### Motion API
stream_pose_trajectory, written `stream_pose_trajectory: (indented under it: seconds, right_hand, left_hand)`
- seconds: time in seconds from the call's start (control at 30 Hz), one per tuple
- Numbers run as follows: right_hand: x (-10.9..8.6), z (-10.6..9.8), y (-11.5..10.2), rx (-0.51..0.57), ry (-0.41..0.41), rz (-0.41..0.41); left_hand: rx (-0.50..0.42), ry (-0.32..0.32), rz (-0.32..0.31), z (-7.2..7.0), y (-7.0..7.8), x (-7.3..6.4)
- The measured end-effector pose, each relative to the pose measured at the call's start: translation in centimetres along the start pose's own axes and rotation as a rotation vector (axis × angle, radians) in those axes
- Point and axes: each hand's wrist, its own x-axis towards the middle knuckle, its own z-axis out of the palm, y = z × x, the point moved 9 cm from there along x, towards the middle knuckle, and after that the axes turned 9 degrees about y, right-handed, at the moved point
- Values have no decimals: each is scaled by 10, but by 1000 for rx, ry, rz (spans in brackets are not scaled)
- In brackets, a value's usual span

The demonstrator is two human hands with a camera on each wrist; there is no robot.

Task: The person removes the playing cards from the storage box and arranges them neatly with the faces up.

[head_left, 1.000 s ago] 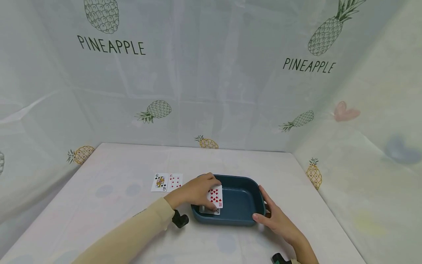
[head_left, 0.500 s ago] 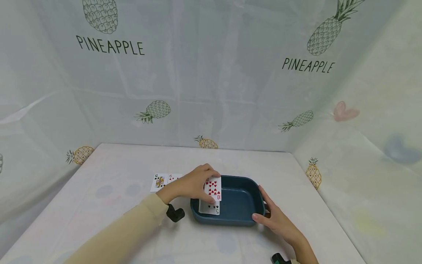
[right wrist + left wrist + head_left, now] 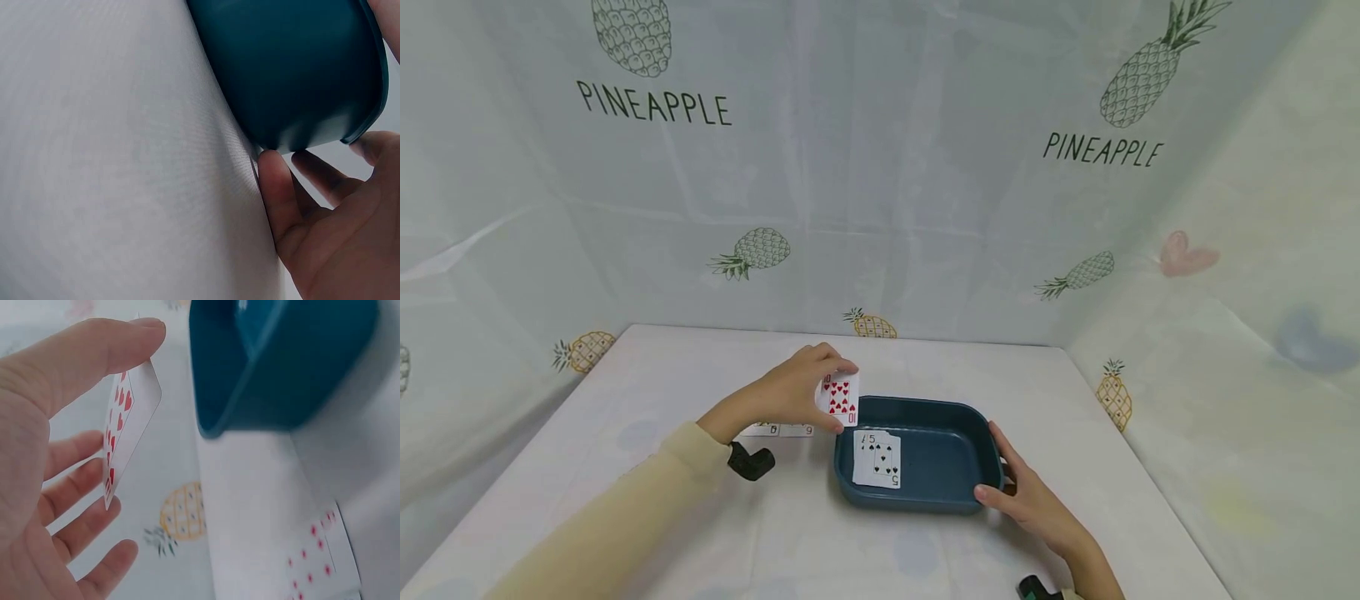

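Note:
My left hand (image 3: pixel 786 393) pinches a ten of hearts playing card (image 3: pixel 840 398) by its opposite edges, raised at the left rim of a blue tray (image 3: pixel 947 462). In the left wrist view the card (image 3: pixel 128 419) is seen nearly edge-on, thumb on one end and fingertips at the other. Inside the tray's left part lies a small overlapping pile of cards, a five of spades (image 3: pixel 886 460) on top. My right hand (image 3: pixel 1037 504) grips the tray's right end, thumb at the front corner and fingers along the side wall (image 3: pixel 300 81).
Two cards, a queen (image 3: pixel 764 430) and a six (image 3: pixel 796 431), lie face up side by side left of the tray, partly hidden behind my left hand. A white cloth (image 3: pixel 865 558) covers the table. Pineapple-print sheets (image 3: pixel 925 208) hang behind and at both sides.
My left hand has lifted the ten of hearts off the pile and carried it left and away, out over the tray's rim. The five of spades is now uncovered. My right hand stays put.

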Motion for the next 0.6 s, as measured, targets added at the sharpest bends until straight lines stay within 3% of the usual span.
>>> stream_pose_trajectory:
  seconds: [0.3,0.6]
  right_hand:
    - [1,-1,0,-7,3,-4]
    - [0,1,1,3,3,9]
  left_hand:
    - [39,1,-42,-10,-40,-15]
    - [39,1,-83,-19,-66,-29]
